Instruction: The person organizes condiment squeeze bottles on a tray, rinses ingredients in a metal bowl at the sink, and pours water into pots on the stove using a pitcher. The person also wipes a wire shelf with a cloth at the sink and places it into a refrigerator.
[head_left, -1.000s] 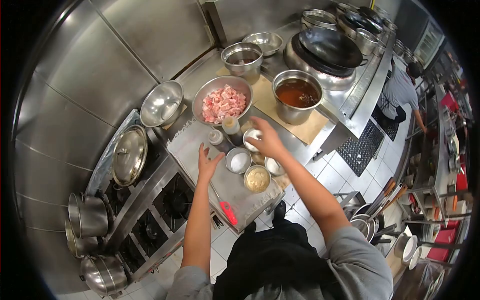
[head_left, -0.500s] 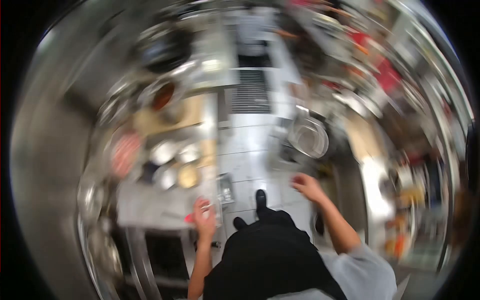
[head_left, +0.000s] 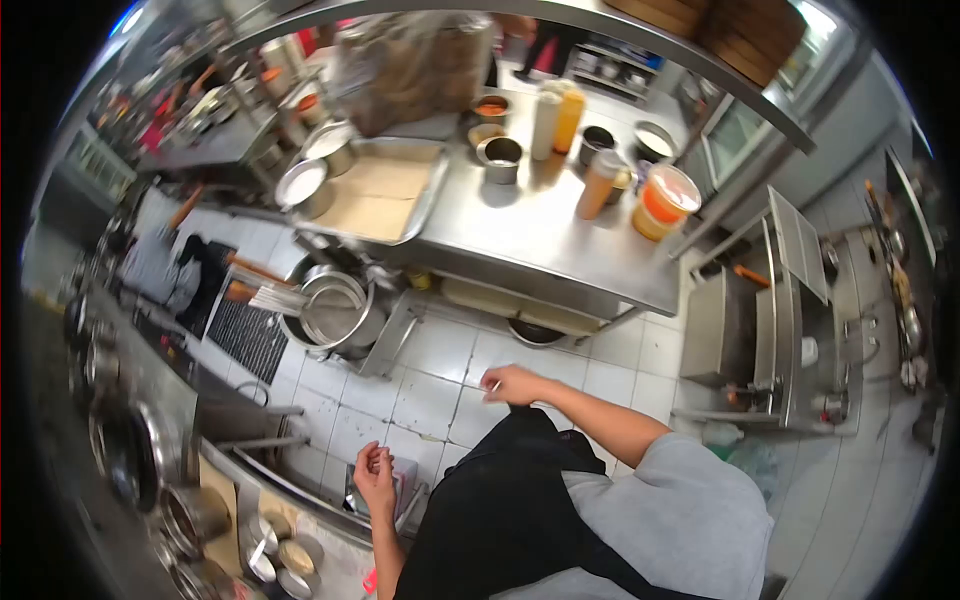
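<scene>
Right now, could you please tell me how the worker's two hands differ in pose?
The left hand points its fingers up the picture; the right hand points leftward across it. The left hand sits lower in view than the right. The right arm shows a grey sleeve, the left arm none. Both hands are bare.

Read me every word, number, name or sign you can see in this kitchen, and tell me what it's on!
There are none that I can read.
Yellow bottle: no readable writing.
Orange bottle: no readable writing.
Orange tub: no readable writing.
Big plastic bag: too blurred to tell if anything is printed on it.
Things farther away: too small or blurred to read.
</scene>
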